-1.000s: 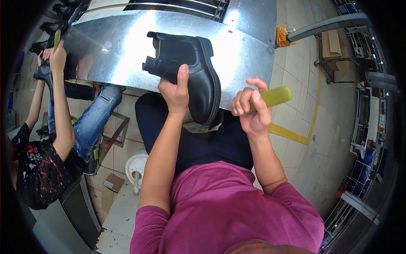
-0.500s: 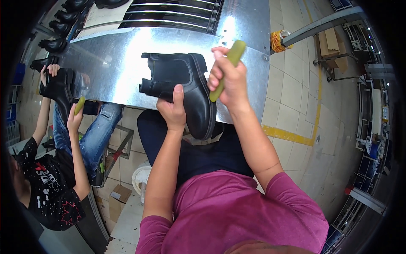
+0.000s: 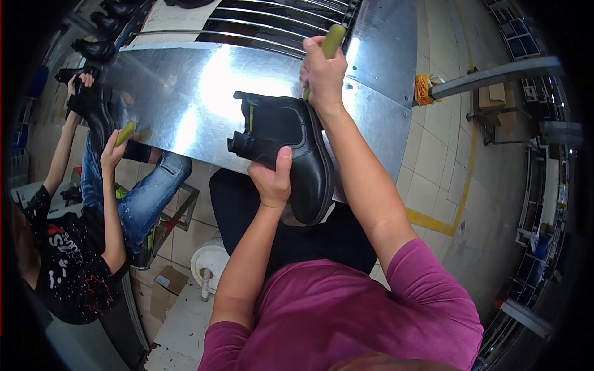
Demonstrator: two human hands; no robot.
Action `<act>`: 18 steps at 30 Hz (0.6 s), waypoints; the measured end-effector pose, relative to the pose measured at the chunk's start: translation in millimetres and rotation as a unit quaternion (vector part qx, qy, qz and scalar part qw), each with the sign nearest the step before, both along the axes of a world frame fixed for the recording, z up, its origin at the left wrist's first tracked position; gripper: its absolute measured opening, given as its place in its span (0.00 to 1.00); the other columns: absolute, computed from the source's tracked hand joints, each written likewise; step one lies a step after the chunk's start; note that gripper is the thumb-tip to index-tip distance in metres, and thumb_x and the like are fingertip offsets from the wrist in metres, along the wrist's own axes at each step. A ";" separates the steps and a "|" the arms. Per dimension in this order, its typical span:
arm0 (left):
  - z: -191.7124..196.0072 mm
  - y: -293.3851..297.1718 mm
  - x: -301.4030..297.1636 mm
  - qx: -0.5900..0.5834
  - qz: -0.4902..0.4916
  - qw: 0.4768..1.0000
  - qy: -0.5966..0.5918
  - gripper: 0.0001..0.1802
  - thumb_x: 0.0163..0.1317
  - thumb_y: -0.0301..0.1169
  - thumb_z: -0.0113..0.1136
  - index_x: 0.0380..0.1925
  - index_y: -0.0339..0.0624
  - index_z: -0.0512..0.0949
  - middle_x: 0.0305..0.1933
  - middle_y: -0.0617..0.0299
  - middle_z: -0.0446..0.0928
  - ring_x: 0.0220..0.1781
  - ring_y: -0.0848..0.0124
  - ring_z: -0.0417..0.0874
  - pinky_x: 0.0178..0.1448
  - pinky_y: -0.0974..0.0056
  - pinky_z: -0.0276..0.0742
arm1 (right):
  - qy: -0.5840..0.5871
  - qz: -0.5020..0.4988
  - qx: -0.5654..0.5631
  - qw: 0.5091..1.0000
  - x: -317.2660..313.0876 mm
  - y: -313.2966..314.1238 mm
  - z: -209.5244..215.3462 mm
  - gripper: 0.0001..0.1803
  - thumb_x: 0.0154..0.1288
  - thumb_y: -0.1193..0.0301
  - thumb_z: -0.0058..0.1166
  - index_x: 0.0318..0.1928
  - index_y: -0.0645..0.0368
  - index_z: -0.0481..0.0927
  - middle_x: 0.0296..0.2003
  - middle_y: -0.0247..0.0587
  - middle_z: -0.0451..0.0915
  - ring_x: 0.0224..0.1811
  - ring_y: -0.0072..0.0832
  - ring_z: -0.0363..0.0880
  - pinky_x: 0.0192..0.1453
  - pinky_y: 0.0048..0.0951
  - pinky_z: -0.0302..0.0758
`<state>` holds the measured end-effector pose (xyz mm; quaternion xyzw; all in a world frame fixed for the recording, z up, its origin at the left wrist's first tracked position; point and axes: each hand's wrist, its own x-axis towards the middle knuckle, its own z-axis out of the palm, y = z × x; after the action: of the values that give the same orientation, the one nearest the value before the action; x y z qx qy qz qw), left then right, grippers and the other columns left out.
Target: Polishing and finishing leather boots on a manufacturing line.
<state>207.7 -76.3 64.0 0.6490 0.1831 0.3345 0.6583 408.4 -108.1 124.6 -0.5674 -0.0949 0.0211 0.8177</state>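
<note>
Black ankle boot held over the near edge of the shiny metal tabletop, sole turned rightward. Left hand clenched round the heel and shaft end, thumb up. Right hand fisted on a yellow-green handled tool, pressed at the boot's upper edge. Co-worker's hand at far left gripping a similar tool beside another black boot.

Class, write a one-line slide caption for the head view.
Left hand grips a black boot while right hand holds a green-handled tool at it.
</note>
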 end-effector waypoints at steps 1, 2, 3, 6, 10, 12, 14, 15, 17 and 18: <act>0.8 -0.6 0.6 -0.013 -0.005 1.000 -0.001 0.13 0.67 0.34 0.66 0.39 0.32 0.83 0.36 0.54 0.85 0.38 0.62 0.86 0.47 0.59 0.79 | 0.031 0.000 0.014 0.999 -0.1 -3.2 -0.2 0.11 0.72 0.66 0.62 0.44 0.56 0.74 0.18 0.26 0.66 0.14 0.18 0.65 0.17 0.24 0.63; 1.4 -0.4 0.4 -0.017 -0.018 1.000 0.009 0.13 0.67 0.33 0.66 0.39 0.32 0.83 0.37 0.53 0.86 0.39 0.60 0.86 0.48 0.60 0.79 | 0.036 0.012 0.051 0.998 0.2 -7.5 -0.3 0.10 0.72 0.68 0.62 0.44 0.56 0.74 0.18 0.27 0.66 0.15 0.20 0.66 0.18 0.25 0.64; 1.5 0.6 1.6 -0.020 -0.016 1.000 0.012 0.13 0.67 0.33 0.66 0.39 0.32 0.83 0.37 0.53 0.86 0.39 0.60 0.86 0.48 0.60 0.79 | 0.039 0.013 0.048 0.998 -0.5 -10.9 -1.6 0.10 0.72 0.68 0.62 0.44 0.56 0.74 0.18 0.27 0.66 0.15 0.20 0.66 0.18 0.25 0.64; 3.4 3.5 0.2 0.012 -0.003 1.000 0.007 0.13 0.67 0.33 0.66 0.39 0.31 0.84 0.37 0.52 0.86 0.38 0.58 0.87 0.47 0.58 0.79 | 0.014 0.090 0.117 0.989 -19.9 -27.0 5.5 0.06 0.72 0.70 0.60 0.42 0.55 0.75 0.18 0.28 0.64 0.15 0.21 0.64 0.20 0.26 0.65; -3.6 3.1 1.7 0.011 -0.006 1.000 0.012 0.14 0.67 0.34 0.66 0.39 0.30 0.84 0.36 0.52 0.86 0.37 0.59 0.87 0.46 0.59 0.80 | 0.044 0.086 0.142 0.985 -57.9 -51.5 6.9 0.06 0.76 0.68 0.53 0.39 0.53 0.74 0.17 0.27 0.61 0.14 0.21 0.61 0.19 0.26 0.62; 0.1 2.6 1.6 0.002 -0.006 1.000 0.009 0.14 0.67 0.34 0.67 0.38 0.30 0.84 0.36 0.52 0.86 0.37 0.60 0.87 0.46 0.59 0.80 | 0.059 0.100 0.147 0.982 -64.8 -58.0 5.6 0.07 0.76 0.68 0.53 0.38 0.53 0.74 0.17 0.27 0.61 0.14 0.21 0.61 0.19 0.26 0.62; -0.1 2.2 1.4 0.002 -0.006 1.000 0.008 0.14 0.67 0.34 0.67 0.39 0.31 0.83 0.35 0.54 0.86 0.36 0.63 0.86 0.45 0.60 0.79 | 0.076 0.121 0.160 0.977 -70.0 -64.0 6.0 0.08 0.76 0.67 0.52 0.35 0.52 0.73 0.16 0.27 0.60 0.14 0.21 0.61 0.18 0.25 0.62; -0.3 2.1 0.3 0.000 -0.005 1.000 0.007 0.14 0.67 0.34 0.67 0.39 0.31 0.83 0.35 0.54 0.86 0.36 0.63 0.86 0.45 0.60 0.79 | 0.076 0.122 0.157 0.977 -71.3 -66.1 3.4 0.08 0.76 0.67 0.52 0.35 0.52 0.73 0.16 0.27 0.60 0.14 0.21 0.61 0.18 0.25 0.62; 3.0 0.6 -2.8 0.008 -0.013 1.000 0.012 0.14 0.70 0.36 0.63 0.36 0.32 0.82 0.32 0.62 0.82 0.35 0.71 0.79 0.44 0.64 0.74 | 0.094 0.135 0.207 0.964 -75.1 -69.9 -0.3 0.06 0.74 0.68 0.56 0.39 0.53 0.73 0.16 0.29 0.62 0.13 0.22 0.63 0.17 0.26 0.63; 2.5 -1.4 -3.4 0.004 -0.011 1.000 0.014 0.14 0.70 0.36 0.63 0.36 0.32 0.82 0.32 0.62 0.82 0.35 0.71 0.79 0.44 0.64 0.74 | 0.082 0.145 0.196 0.966 -75.6 -72.4 -2.2 0.07 0.75 0.68 0.55 0.38 0.53 0.73 0.16 0.28 0.61 0.13 0.22 0.62 0.17 0.26 0.62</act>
<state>204.2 -77.7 66.5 0.6581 0.1837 0.3191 0.6567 332.8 -180.6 122.4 -0.3722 -0.1113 0.1665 0.9063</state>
